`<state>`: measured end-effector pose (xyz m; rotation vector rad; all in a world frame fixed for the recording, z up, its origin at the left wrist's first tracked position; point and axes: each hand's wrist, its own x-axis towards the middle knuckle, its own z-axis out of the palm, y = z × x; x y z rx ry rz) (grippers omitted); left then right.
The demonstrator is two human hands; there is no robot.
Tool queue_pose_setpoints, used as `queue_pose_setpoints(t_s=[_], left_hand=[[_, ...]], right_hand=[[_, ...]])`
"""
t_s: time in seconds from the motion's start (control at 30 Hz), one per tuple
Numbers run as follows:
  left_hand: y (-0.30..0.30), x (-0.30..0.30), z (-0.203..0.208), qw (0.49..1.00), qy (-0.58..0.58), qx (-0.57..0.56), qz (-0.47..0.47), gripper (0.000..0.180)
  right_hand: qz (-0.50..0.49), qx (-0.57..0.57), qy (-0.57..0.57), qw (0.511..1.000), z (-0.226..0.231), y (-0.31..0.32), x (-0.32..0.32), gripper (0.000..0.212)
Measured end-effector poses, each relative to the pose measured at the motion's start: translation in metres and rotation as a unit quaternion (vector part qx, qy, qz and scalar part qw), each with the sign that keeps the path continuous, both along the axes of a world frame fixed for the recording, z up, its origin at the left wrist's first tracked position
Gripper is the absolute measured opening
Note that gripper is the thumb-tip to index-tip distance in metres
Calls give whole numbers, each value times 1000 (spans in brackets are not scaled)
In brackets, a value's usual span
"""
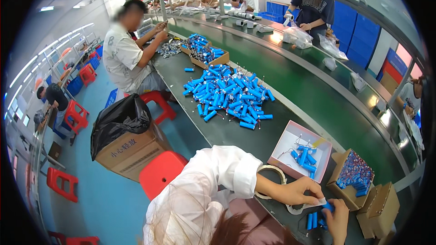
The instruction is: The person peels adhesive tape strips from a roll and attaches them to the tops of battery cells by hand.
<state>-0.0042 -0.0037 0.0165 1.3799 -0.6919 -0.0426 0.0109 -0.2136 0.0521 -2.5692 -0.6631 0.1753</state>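
My left hand (297, 192) reaches in from the left and pinches a small white strip (321, 202) between thumb and fingers. The strip meets a blue cylindrical battery cell (329, 207) gripped in the fingers of my right hand (338, 222). Below the hands, several more blue cells (312, 221) lie on the dark table; my right hand partly hides them. A beige tape ring (282, 174) shows on both sides of my left forearm; whether it encircles the wrist I cannot tell. A pale curved strip (295, 210) lies under my left hand.
Beyond my hands stand a pink-edged box (278, 151) of wired cells and a cardboard box (338, 182) packed with cells. A brown carton (379, 211) sits at right. A large cell pile (227, 93) covers the table farther off. Co-workers line the green conveyor (290, 81).
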Motion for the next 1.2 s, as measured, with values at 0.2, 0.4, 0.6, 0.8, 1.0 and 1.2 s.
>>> queue_pose_setpoints(t_s=[0.2, 0.4, 0.6, 0.8, 1.0, 1.2], left_hand=[[-1, 3, -3, 1000, -5, 6, 7, 17], [-3, 2, 3, 1000, -13, 24, 11, 19], [-12, 4, 1, 997, -60, 45, 16, 17], [-21, 8, 2, 994, -84, 65, -9, 18], [-16, 5, -2, 998, -38, 41, -38, 19], [-13, 7, 1, 995, -62, 60, -42, 19]], right_hand=[[50, 7, -116, 992, -16, -9, 5, 21], [65, 14, -132, 989, -13, -15, 6, 18], [14, -20, -153, 988, -24, -13, 14, 13], [35, -77, -176, 981, -28, -7, 22, 21], [7, -29, -169, 985, -5, -3, 16, 24], [-19, 46, -122, 991, -13, -3, 22, 25]])
